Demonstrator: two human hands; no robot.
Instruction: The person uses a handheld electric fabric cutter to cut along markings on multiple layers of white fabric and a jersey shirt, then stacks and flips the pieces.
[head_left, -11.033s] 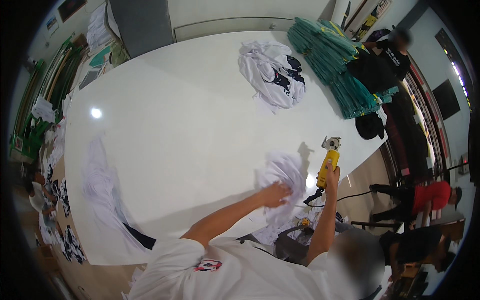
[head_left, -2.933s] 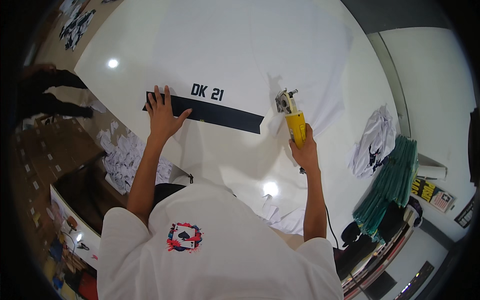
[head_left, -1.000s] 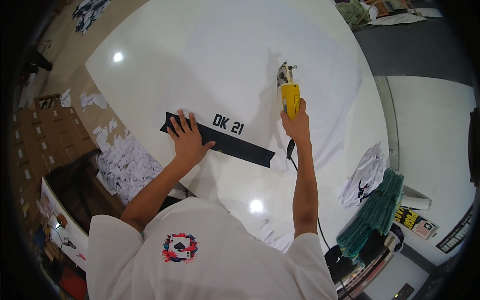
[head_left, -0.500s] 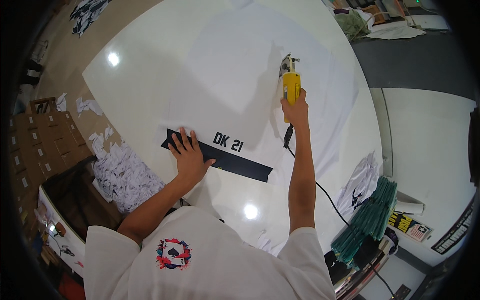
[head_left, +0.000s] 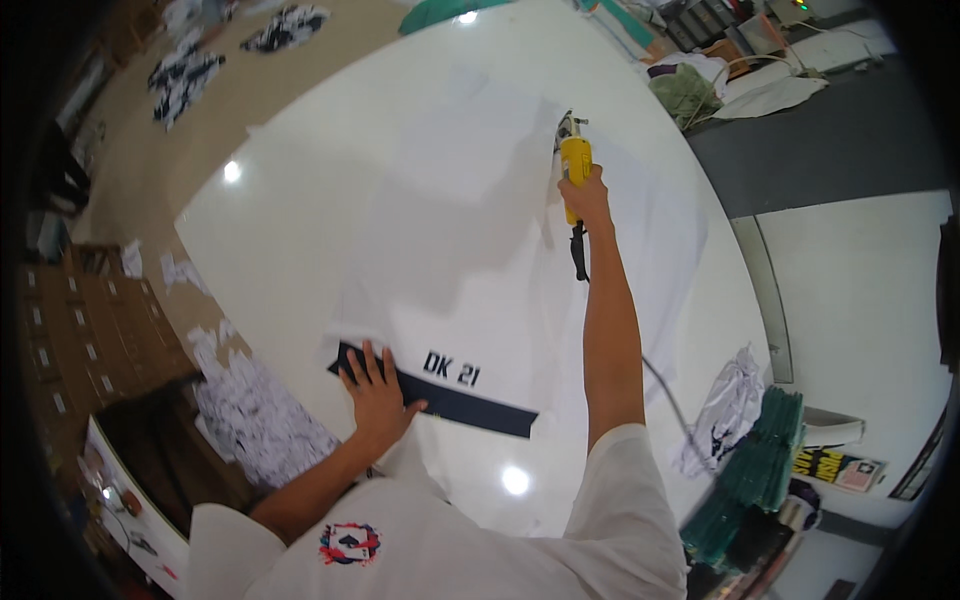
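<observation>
White fabric (head_left: 450, 260) lies spread on a large white table, with dark printed characters near its close end. A navy band (head_left: 480, 412) runs along that end. My left hand (head_left: 378, 402) rests flat on the band's left part, fingers spread, pressing down on it. Farther out and to the right, my right hand (head_left: 588, 195) is wrapped around the yellow body of an electric rotary cutter (head_left: 576, 155). The cutter's metal head points away from me, over the fabric's right part. Its blade edge is too small to make out clearly. A black cord trails back from the handle.
The white table (head_left: 270, 240) curves round the fabric. Heaped white scraps (head_left: 265, 420) and brown cartons (head_left: 80, 340) are at left. Crumpled white fabric (head_left: 728, 405) and stacked green bundles (head_left: 755, 480) sit at the right edge. Patterned cloth (head_left: 185, 82) lies on the floor.
My right hand has pushed the cutter farther away along the fabric, stretching out the arm. My left hand stays on the navy band. The whole view has tilted farther forward.
</observation>
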